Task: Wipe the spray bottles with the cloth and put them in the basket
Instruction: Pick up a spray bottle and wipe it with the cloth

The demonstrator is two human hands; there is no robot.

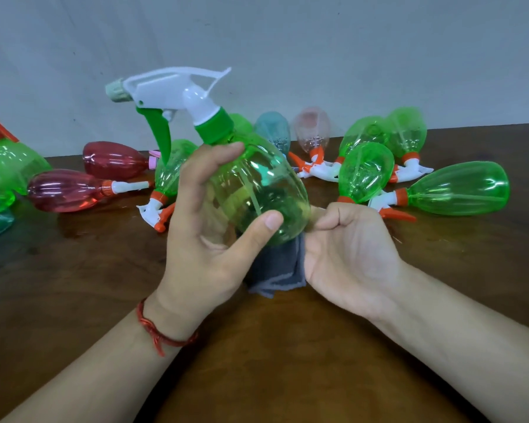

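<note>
My left hand [208,227] grips a clear green spray bottle [257,184] with a white head and green trigger, tilted with the nozzle up and to the left. My right hand [348,254] is beside the bottle's base, fingers curled round a dark grey cloth [275,270] that hangs below the bottle. No basket is in view.
Several spray bottles lie on the brown wooden table [257,361]: two red ones [71,190] at the left, green ones [458,192] at the right, a blue and a pink one behind. More green bottles stand at the far left edge [16,166]. A grey wall is behind.
</note>
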